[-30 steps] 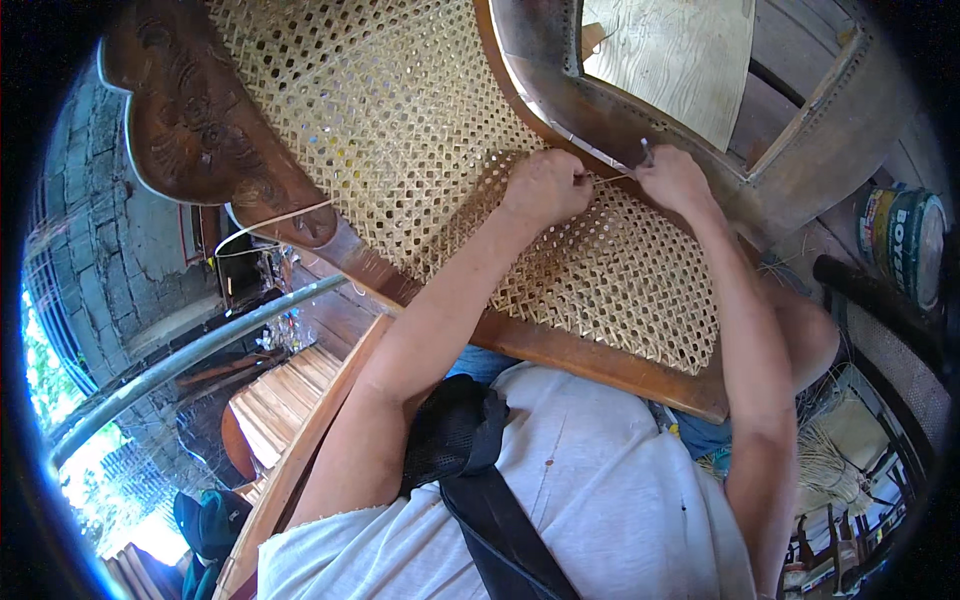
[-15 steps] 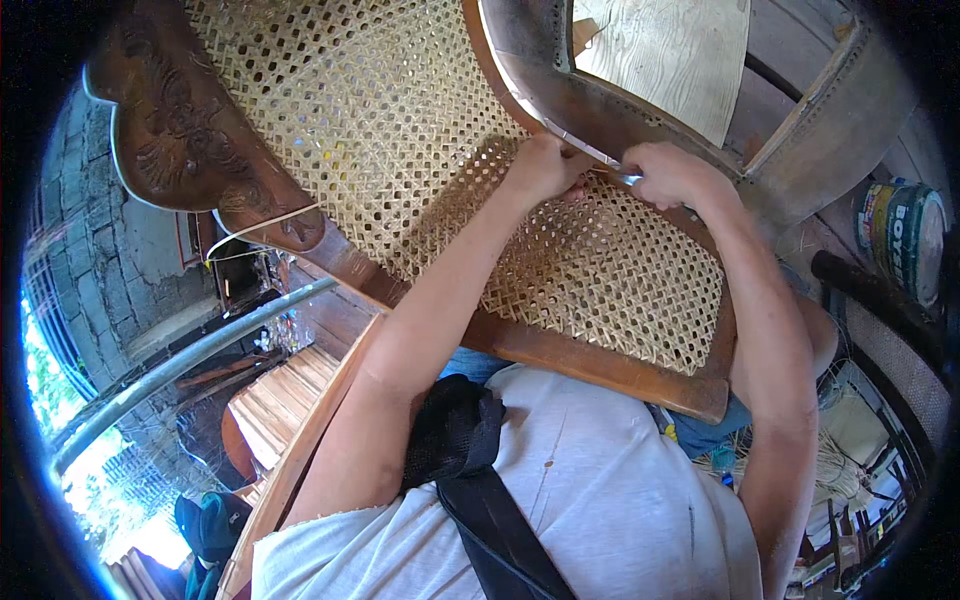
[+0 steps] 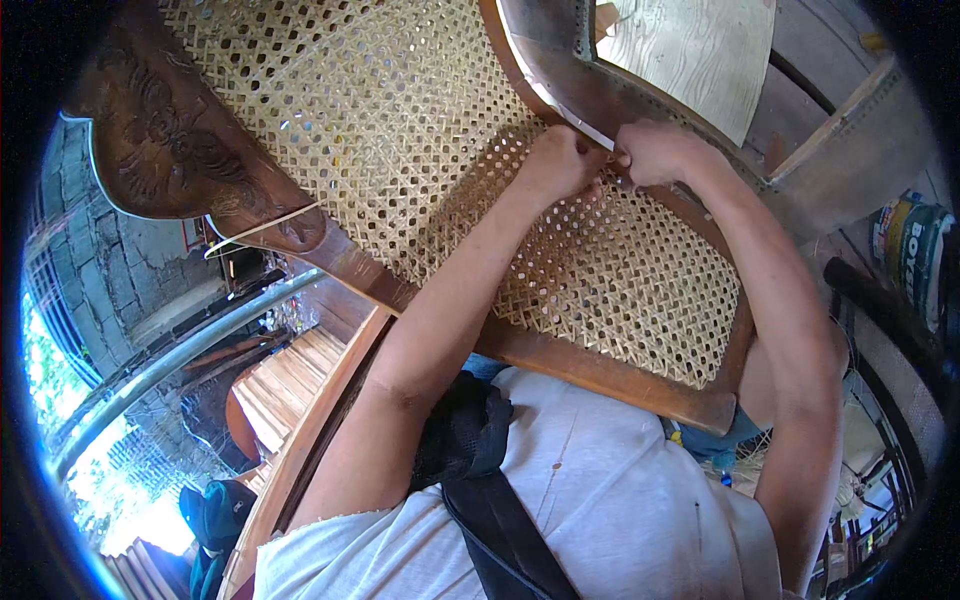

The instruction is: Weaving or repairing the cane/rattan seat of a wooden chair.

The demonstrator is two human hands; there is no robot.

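A wooden chair frame (image 3: 600, 362) lies across my lap, with a woven cane panel (image 3: 390, 110) filling it. At the panel's far edge, beside the curved rail, my left hand (image 3: 560, 165) is closed, fingertips pinched against the weave. My right hand (image 3: 660, 155) is closed just right of it, its fingers meeting at the same edge. Whatever lies between the fingers of either hand is hidden or too small to name. A loose cane strand (image 3: 262, 228) sticks out over the carved rail (image 3: 175, 130) at left.
Beyond the rail lies a pale wooden board (image 3: 690, 60). A large labelled can (image 3: 912, 250) stands at right near a dark curved chair part (image 3: 880, 300). At left are a metal pipe (image 3: 185, 355), stacked wood pieces (image 3: 300, 385) and a long wooden edge (image 3: 320, 440).
My right hand has drawn slightly left, closer to the left hand. The shiny metal piece that showed at its fingers is out of sight. The view has shifted a little.
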